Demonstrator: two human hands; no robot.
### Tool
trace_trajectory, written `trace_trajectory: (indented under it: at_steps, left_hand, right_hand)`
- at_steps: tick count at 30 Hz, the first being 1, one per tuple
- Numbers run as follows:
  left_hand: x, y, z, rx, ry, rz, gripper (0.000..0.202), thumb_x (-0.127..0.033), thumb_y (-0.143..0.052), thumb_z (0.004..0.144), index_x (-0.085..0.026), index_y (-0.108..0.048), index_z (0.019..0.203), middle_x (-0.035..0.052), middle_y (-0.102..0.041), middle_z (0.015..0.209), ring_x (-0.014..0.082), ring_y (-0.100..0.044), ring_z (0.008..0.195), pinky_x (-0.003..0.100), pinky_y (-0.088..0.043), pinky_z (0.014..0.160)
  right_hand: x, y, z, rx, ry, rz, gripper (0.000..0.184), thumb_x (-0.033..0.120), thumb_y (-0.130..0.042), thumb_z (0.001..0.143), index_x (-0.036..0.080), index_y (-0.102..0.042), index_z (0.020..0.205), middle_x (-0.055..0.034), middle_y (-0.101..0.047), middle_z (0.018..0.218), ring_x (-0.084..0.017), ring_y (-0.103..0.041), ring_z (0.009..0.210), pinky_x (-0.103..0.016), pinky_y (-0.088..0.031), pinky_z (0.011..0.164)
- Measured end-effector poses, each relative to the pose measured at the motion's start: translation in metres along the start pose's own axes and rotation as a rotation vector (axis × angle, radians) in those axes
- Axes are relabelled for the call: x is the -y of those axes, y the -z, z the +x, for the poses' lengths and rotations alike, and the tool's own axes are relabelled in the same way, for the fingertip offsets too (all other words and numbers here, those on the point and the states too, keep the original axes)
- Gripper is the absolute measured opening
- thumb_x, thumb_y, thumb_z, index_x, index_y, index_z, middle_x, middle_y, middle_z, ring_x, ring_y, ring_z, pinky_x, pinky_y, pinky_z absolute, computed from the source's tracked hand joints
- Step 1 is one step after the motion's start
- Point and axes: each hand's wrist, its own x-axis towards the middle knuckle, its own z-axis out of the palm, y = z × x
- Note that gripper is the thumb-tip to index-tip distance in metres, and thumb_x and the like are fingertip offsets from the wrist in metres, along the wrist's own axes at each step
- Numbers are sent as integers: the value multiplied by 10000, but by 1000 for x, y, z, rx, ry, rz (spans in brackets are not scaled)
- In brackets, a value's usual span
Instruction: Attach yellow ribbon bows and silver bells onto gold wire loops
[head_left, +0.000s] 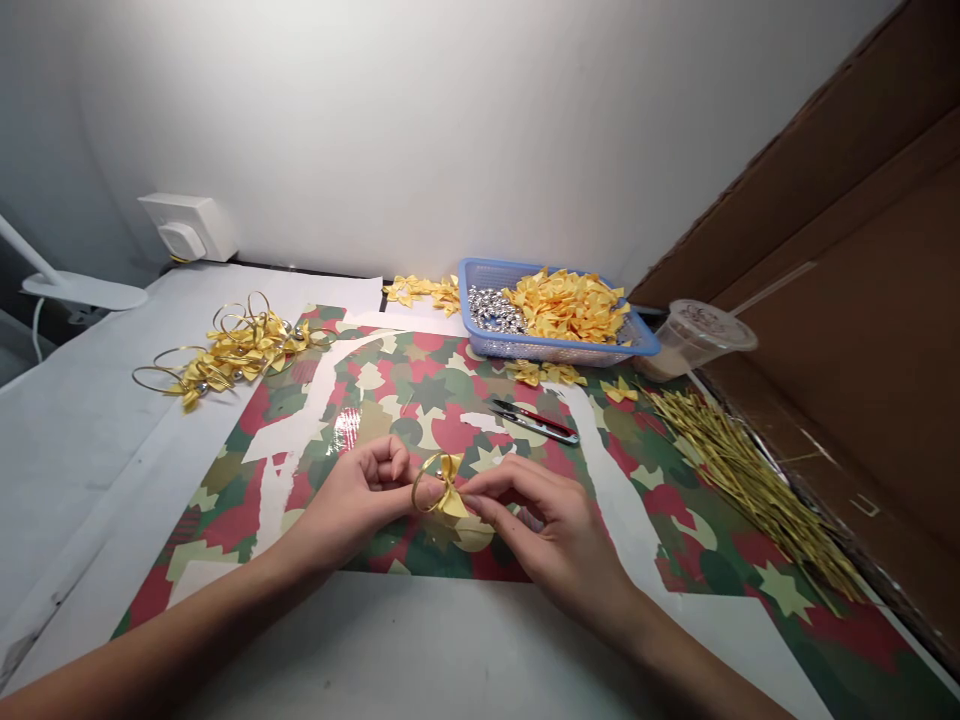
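Head view: both bare hands meet at the near middle of the table, over a red, green and cream patterned sheet point(431, 395) with torn white patches.
Left hand point(367, 485): thumb and forefinger pinch a gold wire ring point(417, 490) near its lower edge; the other fingers curl in toward the palm.
Right hand point(555, 515): thumb and forefinger are pressed together at the right edge of the yellow bow point(452, 495); the remaining fingers fold under.
Bow and ring: held between the two hands, above the sheet, the bow at the ring's right side; a small silver bead point(440, 475) shows beside the bow's knot. Whether the bow is fastened cannot be told.
Snips point(536, 422): lying on the sheet beyond the right hand, with a red and a pale handle.
Blue basket point(641, 342): at the back near the wall, silver beads point(491, 312) heaped in its left part, yellow bows point(574, 305) in its right.
Loose bows point(544, 373): in front of the basket.
Ringed bows point(240, 352): a pile at the far left, with gold loops standing up from it.
Gold stems point(757, 485): bundled along the right side, next to the cardboard point(870, 230).
Clear tub point(670, 345): tilted, just right of the basket.
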Motion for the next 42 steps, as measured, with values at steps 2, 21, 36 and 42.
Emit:
trace_trajectory:
  at_steps: [2, 21, 36, 42]
  left_hand:
    - [0, 0, 0, -2, -6, 3, 497, -274, -768, 584, -197, -278, 571, -106, -339, 504, 40, -263, 481, 167, -239, 454]
    - [-2, -2, 1, -29, 12, -27, 519, -234, -787, 551, -201, -269, 544, -106, -420, 451, 47, -392, 450, 174, -345, 463]
    - [-7, -6, 0, -67, 67, -55, 473, -115, -774, 505, -193, -309, 539, -80, -546, 525, 65, -500, 495, 178, -414, 489]
    - [-6, -6, 0, -68, 85, -90, 502, -126, -778, 486, -194, -283, 532, -82, -530, 533, 55, -474, 480, 178, -416, 491]
  right_hand:
    - [0, 0, 0, 3, 8, -6, 129, 151, -545, 842, 202, -641, 773, 10, -639, 684, -116, -575, 609, -215, -467, 565]
    - [-1, -1, -2, 27, 21, -43, 141, 149, -519, 855, 199, -642, 809, -3, -626, 699, -123, -582, 618, -224, -465, 561]
    - [-1, -8, -3, -38, -10, -16, 130, 139, -532, 848, 199, -634, 794, -6, -647, 723, -126, -581, 643, -215, -453, 531]
    - [1, -10, -3, -80, -3, -11, 131, 147, -531, 848, 201, -629, 779, -7, -643, 704, -131, -577, 633, -227, -477, 548]
